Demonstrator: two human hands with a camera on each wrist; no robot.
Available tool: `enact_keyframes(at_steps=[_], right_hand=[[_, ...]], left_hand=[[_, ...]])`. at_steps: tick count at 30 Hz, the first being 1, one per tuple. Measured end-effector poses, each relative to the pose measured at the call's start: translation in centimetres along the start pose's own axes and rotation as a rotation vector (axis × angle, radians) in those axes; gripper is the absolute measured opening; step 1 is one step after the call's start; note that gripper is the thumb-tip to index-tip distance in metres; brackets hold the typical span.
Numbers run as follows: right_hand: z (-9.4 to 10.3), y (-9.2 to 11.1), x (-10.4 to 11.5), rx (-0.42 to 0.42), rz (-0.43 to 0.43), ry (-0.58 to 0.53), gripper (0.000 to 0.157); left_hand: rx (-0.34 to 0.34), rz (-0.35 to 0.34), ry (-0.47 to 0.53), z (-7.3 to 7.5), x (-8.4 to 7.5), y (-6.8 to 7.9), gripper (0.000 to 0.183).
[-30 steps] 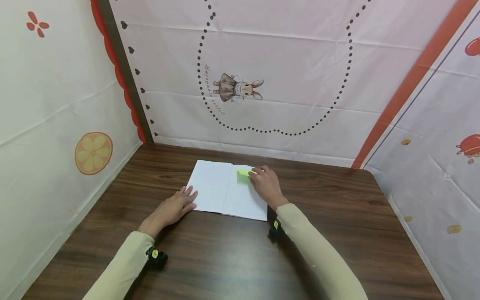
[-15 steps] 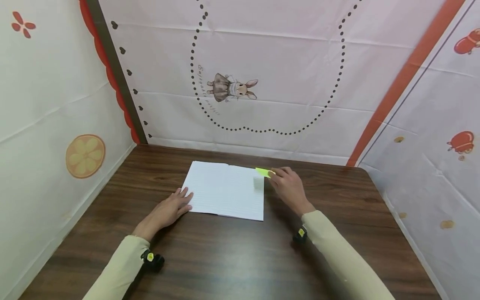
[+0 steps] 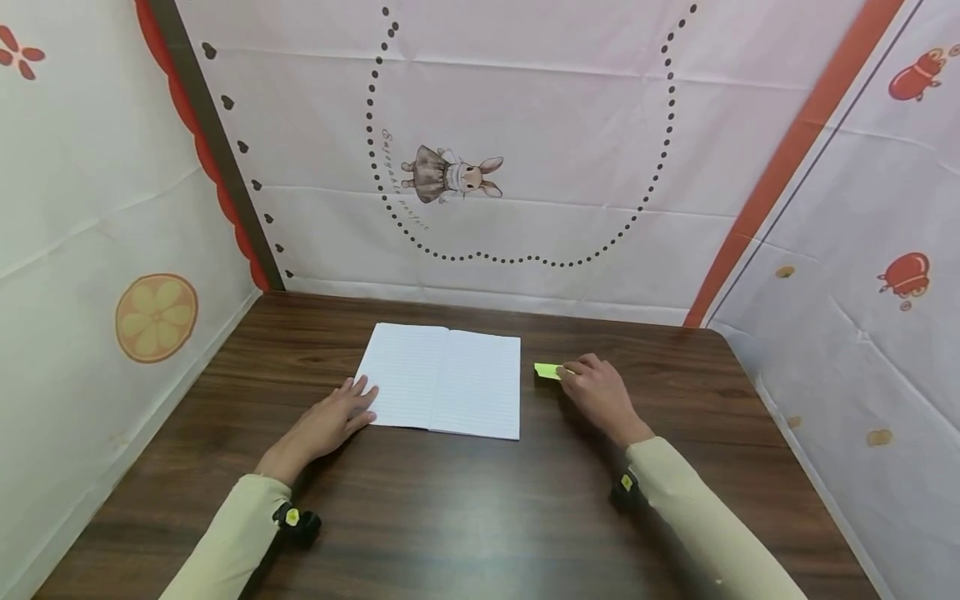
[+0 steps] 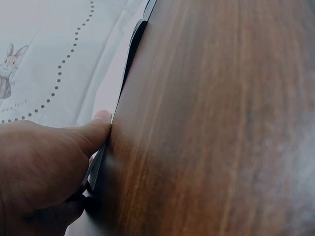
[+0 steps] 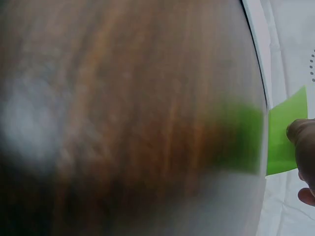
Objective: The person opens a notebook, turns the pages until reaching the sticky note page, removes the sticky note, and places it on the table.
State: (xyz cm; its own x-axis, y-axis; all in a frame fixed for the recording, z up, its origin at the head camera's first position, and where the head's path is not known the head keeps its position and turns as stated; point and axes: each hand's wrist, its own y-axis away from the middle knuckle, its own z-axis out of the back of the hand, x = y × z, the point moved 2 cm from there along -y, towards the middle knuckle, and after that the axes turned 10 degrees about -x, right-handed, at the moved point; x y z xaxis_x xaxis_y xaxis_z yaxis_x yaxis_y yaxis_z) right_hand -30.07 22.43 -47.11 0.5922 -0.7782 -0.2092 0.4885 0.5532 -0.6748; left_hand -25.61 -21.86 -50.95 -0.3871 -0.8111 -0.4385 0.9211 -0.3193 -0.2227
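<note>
An open notebook (image 3: 476,383) with lined white pages lies on the dark wooden table. My left hand (image 3: 324,427) rests on its lower left edge, fingers spread on the page; in the left wrist view the thumb (image 4: 93,132) touches the notebook's edge. To the right of the notebook, my right hand (image 3: 598,397) pinches a yellow-green sticky note (image 3: 547,371) just above the table. The right wrist view shows the note (image 5: 286,135) held by its side between thumb and finger, its green reflection on the tabletop.
The brown wood table (image 3: 450,517) runs up to a white printed cloth wall (image 3: 525,167) at the back. Similar cloth stands along the left and right sides. Each wrist carries a small black camera.
My right hand has carried the sticky note off the right page, rightward past the notebook's edge, then lower and nearer over the table. The left hand stays on the notebook.
</note>
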Motion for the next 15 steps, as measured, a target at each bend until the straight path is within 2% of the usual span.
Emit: enact_keyframes(at_steps=[9,11,15], right_hand=[[-0.7,0.5,0.4,0.101,0.009,-0.029,0.010],[-1.0,0.6,0.3,0.141,0.000,-0.037,0.016],[-1.3,0.8,0.3,0.260,-0.076,-0.091,0.044]], left_hand=[[-0.018,-0.011,-0.003,0.0,0.1,0.2,0.054],[-0.018,-0.012,-0.002,0.0,0.1,0.1,0.054],[-0.012,-0.010,0.001,0.0,0.1,0.1,0.054]])
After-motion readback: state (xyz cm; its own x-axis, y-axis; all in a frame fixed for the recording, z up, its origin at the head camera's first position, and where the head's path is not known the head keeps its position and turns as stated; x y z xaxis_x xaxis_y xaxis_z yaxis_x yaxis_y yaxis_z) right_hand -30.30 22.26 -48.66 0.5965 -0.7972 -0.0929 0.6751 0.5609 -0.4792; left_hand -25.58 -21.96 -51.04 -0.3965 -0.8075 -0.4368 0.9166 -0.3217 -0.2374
